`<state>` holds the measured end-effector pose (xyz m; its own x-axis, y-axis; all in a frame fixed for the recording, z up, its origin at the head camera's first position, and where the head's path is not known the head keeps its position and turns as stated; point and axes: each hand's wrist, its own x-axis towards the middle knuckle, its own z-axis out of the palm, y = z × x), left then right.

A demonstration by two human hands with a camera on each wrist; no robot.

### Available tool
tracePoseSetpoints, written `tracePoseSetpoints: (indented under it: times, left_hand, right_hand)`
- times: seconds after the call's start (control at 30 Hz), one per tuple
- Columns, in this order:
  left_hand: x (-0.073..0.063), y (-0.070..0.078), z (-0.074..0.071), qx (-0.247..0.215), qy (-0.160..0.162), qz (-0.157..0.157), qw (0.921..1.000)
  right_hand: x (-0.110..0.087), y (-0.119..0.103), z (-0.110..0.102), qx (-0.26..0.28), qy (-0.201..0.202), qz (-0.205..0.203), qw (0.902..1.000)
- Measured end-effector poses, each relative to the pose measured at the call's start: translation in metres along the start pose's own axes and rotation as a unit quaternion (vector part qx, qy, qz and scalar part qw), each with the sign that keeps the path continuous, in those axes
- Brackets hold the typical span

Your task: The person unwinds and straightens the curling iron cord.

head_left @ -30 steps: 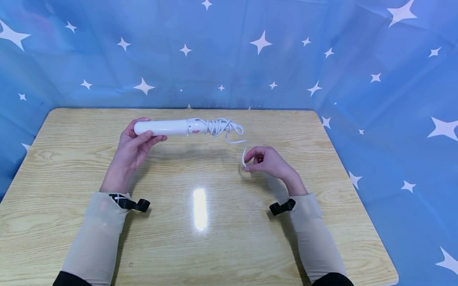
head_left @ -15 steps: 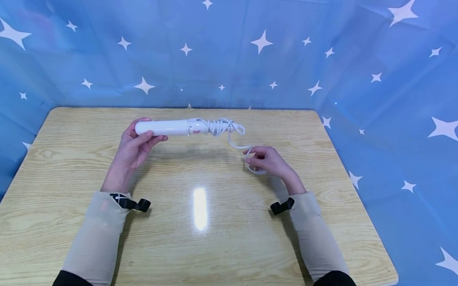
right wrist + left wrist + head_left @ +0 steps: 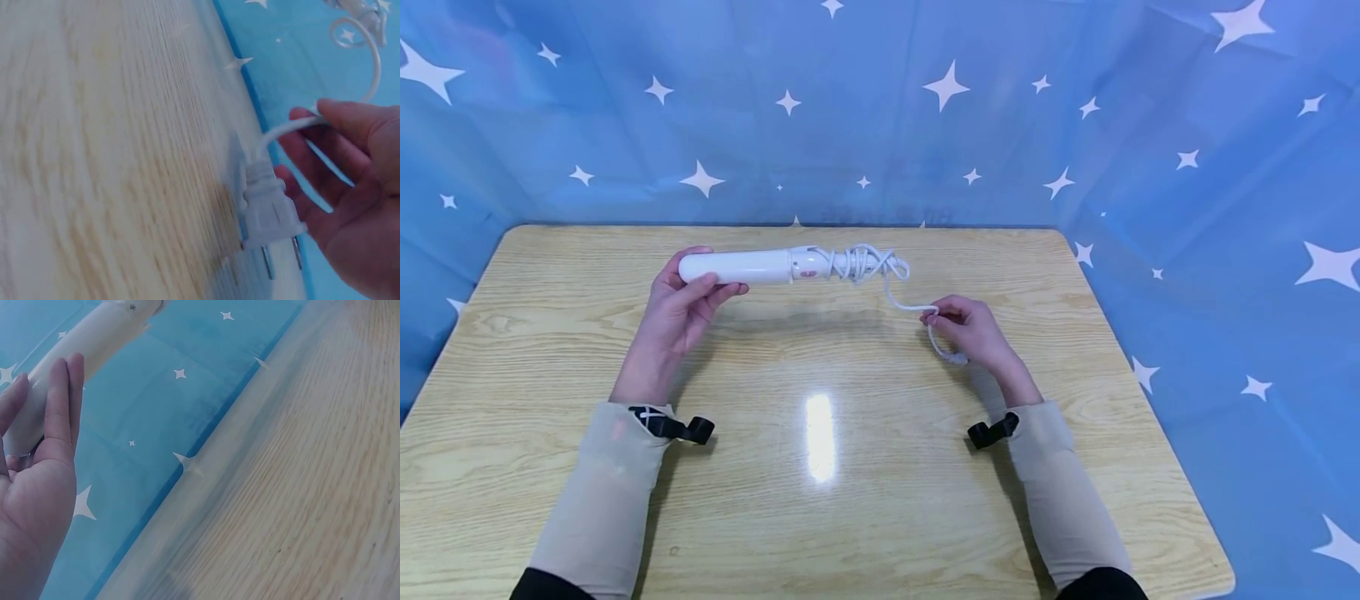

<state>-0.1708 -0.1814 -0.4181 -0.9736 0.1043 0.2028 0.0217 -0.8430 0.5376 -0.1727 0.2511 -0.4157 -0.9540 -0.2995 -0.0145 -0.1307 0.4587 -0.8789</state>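
Note:
My left hand [image 3: 679, 312] grips the rounded end of a white hair iron [image 3: 752, 267], held level above the table's back half. In the left wrist view, the thumb and fingers lie along the iron's body [image 3: 100, 337]. White power cord [image 3: 857, 263] is wound in several loops round its other end. From there a loose length hangs in a curve to my right hand [image 3: 973, 333], which pinches it between thumb and fingers. In the right wrist view, a two-pin plug [image 3: 270, 209] dangles below the pinched cord [image 3: 290, 128], its metal pins pointing down.
A wood-grain table [image 3: 760, 500] lies beneath both hands, with a bright light reflection near its middle. Behind and to the right hangs a blue curtain [image 3: 880, 125] printed with white stars. Each wrist wears a black strap mount [image 3: 673, 427].
My right hand has shifted its pinch along the cord and moved slightly right and up. The plug has come into view below it. The left hand and the hair iron stay nearly still.

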Motion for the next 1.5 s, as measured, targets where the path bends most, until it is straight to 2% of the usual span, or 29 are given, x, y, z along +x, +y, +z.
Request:
tracePoseSetpoints:
  times: [0.07,0.2,0.43,0.67,0.87,0.93,1.23,1.5]
  left_hand:
    - [-0.001,0.001,-0.001,-0.002,-0.001,0.001,1.0]
    - [-0.003,0.001,-0.002,-0.004,-0.001,0.001,1.0]
    - [-0.003,0.002,-0.002,-0.016,-0.002,0.004,0.9999]
    - [-0.003,0.004,-0.002,-0.035,0.001,0.01,0.9993]
    - [-0.002,0.004,-0.002,-0.036,-0.007,0.01,0.9993]
    - [-0.002,0.004,-0.002,-0.037,-0.009,0.009,0.9992]
    - [-0.003,0.004,-0.001,-0.032,-0.021,0.002,0.9993]
    - [-0.003,0.004,0.001,-0.024,-0.025,-0.002,0.9994]
  right_hand:
    - [-0.001,0.001,-0.001,0.021,0.011,-0.009,0.9997]
    - [-0.002,0.005,-0.005,0.026,0.024,-0.027,0.999]
    - [-0.005,0.005,-0.016,-0.002,0.055,-0.001,0.9985]
    - [-0.013,-0.018,-0.02,-0.002,0.046,-0.003,0.9989]
    - [-0.004,0.012,-0.02,0.018,0.048,-0.005,0.9987]
    - [-0.003,0.016,-0.019,0.021,0.05,-0.001,0.9985]
    - [-0.003,0.012,-0.017,0.007,0.052,0.0,0.9986]
    - [0.003,0.006,-0.013,0.021,0.052,-0.004,0.9984]
